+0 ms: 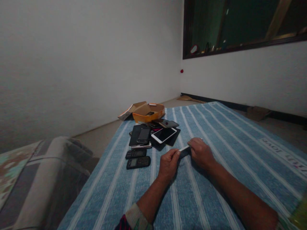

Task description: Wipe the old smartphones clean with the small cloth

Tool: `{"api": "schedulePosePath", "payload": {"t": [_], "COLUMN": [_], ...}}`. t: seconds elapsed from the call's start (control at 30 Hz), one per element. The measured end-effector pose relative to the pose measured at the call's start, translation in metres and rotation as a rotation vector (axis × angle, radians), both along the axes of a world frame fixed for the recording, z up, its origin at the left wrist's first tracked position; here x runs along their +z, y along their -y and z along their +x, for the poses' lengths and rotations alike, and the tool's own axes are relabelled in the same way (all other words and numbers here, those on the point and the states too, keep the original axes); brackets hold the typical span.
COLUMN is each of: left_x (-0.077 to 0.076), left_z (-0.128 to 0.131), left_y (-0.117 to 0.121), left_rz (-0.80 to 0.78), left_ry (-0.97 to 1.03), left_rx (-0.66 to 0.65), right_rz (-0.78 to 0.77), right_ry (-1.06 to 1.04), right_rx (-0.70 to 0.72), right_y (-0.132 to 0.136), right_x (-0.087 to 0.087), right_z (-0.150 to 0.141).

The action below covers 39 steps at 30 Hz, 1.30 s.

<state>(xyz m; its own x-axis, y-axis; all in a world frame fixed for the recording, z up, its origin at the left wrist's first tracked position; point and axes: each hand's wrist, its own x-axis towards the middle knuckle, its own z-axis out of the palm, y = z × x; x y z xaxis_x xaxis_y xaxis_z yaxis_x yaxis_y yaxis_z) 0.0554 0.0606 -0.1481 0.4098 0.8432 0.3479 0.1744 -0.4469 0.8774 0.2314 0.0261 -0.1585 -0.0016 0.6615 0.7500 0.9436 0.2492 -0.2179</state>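
Both hands grip a smartphone (184,151) with a pale edge and a dark side, tilted above the striped cloth. My left hand (168,163) pinches its left end between thumb and fingers. On its right end, my right hand (201,154) is closed, and the fingers cover much of it. Left of my hands lie two black keypad phones (138,162), side by side. Just beyond them is a heap of phones, with a white-framed smartphone (164,135) on top and a black touchscreen phone (144,135) beside it.
An orange and brown cardboard box (148,113) stands open behind the heap, with a dark item inside. Blue striped cloth (216,127) covers the bed-like surface. A plastic-wrapped bundle (48,179) sits at the left. White walls and a dark-framed window (240,25) lie beyond.
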Motion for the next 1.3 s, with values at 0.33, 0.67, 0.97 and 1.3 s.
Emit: {"api": "schedulePosePath", "payload": {"t": [0.33,0.67,0.97,1.3], "left_x": [0.0,0.0,-0.002,0.0], "left_z": [0.0,-0.001,0.0,0.0], "left_y": [0.0,0.0,-0.001,0.001], "left_rz": [0.005,-0.017,-0.022,-0.038], "left_ry": [0.019,0.01,0.046,0.078], "left_rx": [-0.013,-0.008,-0.03,-0.054], "right_rz": [-0.003,0.027,0.008,0.204], "right_ry": [0.019,-0.055,-0.16,-0.108], "right_rx": [0.111,0.011,0.137,0.199], "right_y": [0.003,-0.001,0.004,0.013], "right_x": [0.003,-0.003,-0.004,0.02], "right_z": [-0.024,0.005,-0.03,-0.04]}}
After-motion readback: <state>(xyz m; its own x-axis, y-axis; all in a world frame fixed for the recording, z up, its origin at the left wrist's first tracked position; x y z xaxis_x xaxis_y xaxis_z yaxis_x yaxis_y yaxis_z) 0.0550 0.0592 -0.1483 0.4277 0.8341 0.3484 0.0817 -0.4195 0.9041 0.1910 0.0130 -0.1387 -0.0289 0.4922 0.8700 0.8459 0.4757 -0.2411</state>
